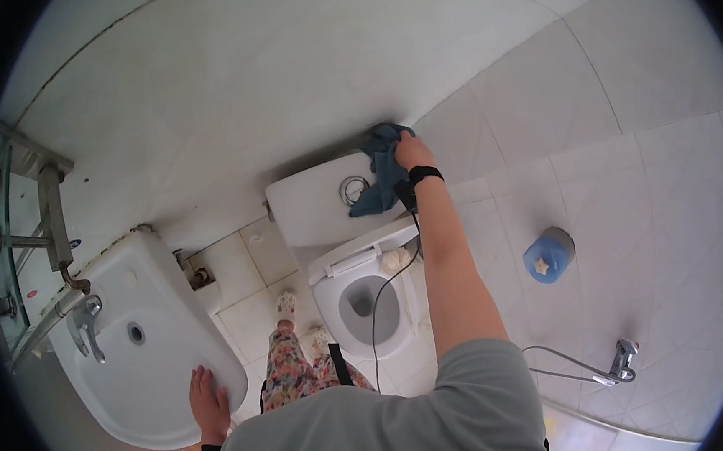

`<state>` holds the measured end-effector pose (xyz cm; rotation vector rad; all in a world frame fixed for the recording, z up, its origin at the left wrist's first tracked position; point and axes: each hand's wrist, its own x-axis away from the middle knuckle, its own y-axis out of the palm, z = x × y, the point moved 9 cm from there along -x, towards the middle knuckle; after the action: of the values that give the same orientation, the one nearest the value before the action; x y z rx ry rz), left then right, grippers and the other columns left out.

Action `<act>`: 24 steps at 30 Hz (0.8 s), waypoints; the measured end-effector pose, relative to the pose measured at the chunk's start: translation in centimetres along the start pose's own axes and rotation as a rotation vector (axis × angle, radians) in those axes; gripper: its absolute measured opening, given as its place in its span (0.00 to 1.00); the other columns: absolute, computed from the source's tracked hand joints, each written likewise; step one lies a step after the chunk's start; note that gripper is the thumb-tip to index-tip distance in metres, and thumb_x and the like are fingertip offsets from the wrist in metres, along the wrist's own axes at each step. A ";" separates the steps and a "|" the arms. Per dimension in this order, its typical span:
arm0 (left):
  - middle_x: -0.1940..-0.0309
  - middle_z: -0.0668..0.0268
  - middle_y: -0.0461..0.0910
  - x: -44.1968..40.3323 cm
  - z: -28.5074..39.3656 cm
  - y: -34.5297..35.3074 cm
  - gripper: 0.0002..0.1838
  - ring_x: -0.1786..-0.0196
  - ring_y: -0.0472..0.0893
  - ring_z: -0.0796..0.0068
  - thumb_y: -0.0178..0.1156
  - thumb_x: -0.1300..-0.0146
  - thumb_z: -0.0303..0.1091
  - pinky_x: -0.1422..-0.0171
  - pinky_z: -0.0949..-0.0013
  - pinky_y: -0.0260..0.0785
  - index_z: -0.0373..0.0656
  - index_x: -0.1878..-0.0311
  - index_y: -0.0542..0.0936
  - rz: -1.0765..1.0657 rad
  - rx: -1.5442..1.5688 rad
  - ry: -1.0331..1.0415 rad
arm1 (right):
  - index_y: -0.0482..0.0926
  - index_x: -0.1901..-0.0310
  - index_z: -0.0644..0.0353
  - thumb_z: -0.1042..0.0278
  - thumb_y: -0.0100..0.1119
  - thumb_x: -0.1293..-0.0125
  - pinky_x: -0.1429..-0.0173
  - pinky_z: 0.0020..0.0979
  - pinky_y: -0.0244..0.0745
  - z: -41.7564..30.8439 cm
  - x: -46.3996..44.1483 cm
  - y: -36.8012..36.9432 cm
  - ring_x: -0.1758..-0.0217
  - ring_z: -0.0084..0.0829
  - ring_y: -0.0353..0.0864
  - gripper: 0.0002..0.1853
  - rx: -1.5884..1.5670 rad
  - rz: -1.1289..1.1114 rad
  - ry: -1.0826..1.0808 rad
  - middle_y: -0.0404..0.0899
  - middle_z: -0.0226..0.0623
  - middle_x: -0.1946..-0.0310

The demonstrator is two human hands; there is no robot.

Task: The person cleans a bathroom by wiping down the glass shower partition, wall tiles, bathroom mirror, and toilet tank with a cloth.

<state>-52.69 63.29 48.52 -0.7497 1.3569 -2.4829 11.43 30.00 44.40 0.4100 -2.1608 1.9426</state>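
Note:
My right hand [413, 151] is stretched out to the far right corner of the toilet tank, closed on a dark teal cloth [386, 172]. The cloth is bunched at the hand and drapes over the white tank lid [310, 202], right beside the round flush button [354, 191]. My left hand [209, 402] lies with its fingers extended on the right rim of the white washbasin [151, 399]; nothing shows in it. Below the tank, the toilet [327, 305] stands with its lid raised and its bowl exposed.
A thin black cable [374, 315] hangs from my right wrist across the toilet bowl. On the right wall are a blue holder [550, 256] and a shower head [624, 360] with its hose. A metal-framed glass shelf [55, 213] juts out above the basin's tap [92, 328].

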 end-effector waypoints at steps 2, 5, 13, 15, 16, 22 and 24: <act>0.33 0.46 0.67 0.0 0.2 -0.3 0.26 0.30 0.63 0.41 0.52 0.34 0.42 0.27 0.47 0.55 0.34 0.38 0.70 -0.009 -0.007 -0.005 | 0.73 0.39 0.57 0.57 0.44 0.28 0.38 0.49 0.71 1.3 -1.4 0.2 0.40 0.54 0.75 0.22 0.041 0.009 0.029 0.76 0.54 0.43; 0.33 0.47 0.66 -0.1 0.3 -0.2 0.26 0.29 0.63 0.41 0.52 0.34 0.42 0.27 0.48 0.55 0.34 0.38 0.70 -0.009 -0.008 -0.013 | 0.80 0.47 0.59 0.63 0.45 0.32 0.39 0.46 0.74 2.6 -2.8 0.2 0.41 0.49 0.78 0.19 0.074 0.035 0.052 0.79 0.50 0.45; 0.33 0.47 0.66 0.1 0.1 -0.3 0.27 0.29 0.62 0.41 0.54 0.35 0.42 0.27 0.47 0.55 0.35 0.38 0.70 0.000 -0.011 0.011 | 0.85 0.54 0.60 0.66 0.47 0.36 0.41 0.47 0.74 7.2 -0.2 2.2 0.45 0.52 0.80 0.17 0.234 -0.058 0.007 0.81 0.51 0.49; 0.32 0.47 0.66 0.2 0.3 -0.4 0.27 0.29 0.62 0.42 0.54 0.35 0.42 0.26 0.48 0.55 0.35 0.38 0.70 0.019 -0.015 0.026 | 0.85 0.54 0.59 0.66 0.46 0.35 0.41 0.46 0.75 8.5 1.5 2.4 0.45 0.50 0.80 0.17 0.322 -0.104 0.019 0.81 0.49 0.48; 0.32 0.47 0.66 0.2 0.6 -0.4 0.27 0.29 0.62 0.42 0.54 0.35 0.42 0.26 0.48 0.55 0.35 0.38 0.70 0.020 -0.010 0.030 | 0.86 0.55 0.58 0.66 0.46 0.34 0.42 0.45 0.76 9.0 2.2 2.0 0.45 0.48 0.81 0.16 0.340 -0.084 0.051 0.81 0.47 0.48; 0.32 0.47 0.65 0.1 0.4 -0.5 0.26 0.29 0.62 0.42 0.54 0.35 0.41 0.26 0.48 0.55 0.35 0.38 0.70 -0.002 -0.014 0.005 | 0.81 0.47 0.53 0.62 0.48 0.32 0.43 0.45 0.77 5.9 4.5 -3.9 0.47 0.50 0.81 0.16 0.255 0.195 0.000 0.83 0.47 0.55; 0.32 0.47 0.65 0.0 0.4 -0.3 0.26 0.29 0.62 0.43 0.54 0.35 0.41 0.26 0.48 0.54 0.35 0.38 0.70 -0.007 -0.016 -0.001 | 0.79 0.44 0.49 0.60 0.48 0.30 0.44 0.46 0.77 3.2 5.2 -4.8 0.49 0.51 0.81 0.17 0.210 0.207 -0.097 0.82 0.47 0.53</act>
<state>-52.44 63.19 48.96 -0.7601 1.3778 -2.4797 8.28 26.00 50.31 0.3320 -2.1389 2.3204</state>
